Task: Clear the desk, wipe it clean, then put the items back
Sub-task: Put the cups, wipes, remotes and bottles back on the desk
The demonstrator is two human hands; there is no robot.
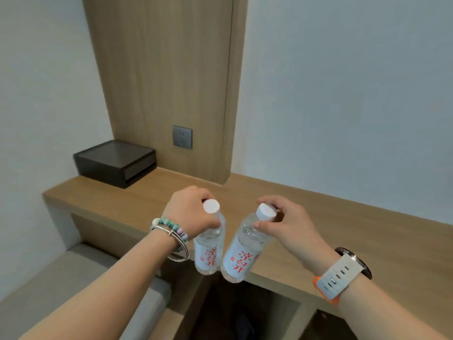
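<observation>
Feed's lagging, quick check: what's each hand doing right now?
Left hand: holds the left water bottle by its neck.
Right hand: holds the right water bottle by its neck.

Left-ahead of left hand (188,212): black box (115,163).
Right of right hand (291,227): open desk (355,231).
Between them: left bottle (209,244) and right bottle (245,249), bases nearly touching.
Ahead: wood panel (159,82).

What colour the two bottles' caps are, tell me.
White: left bottle's cap and right bottle's cap, head view.
</observation>
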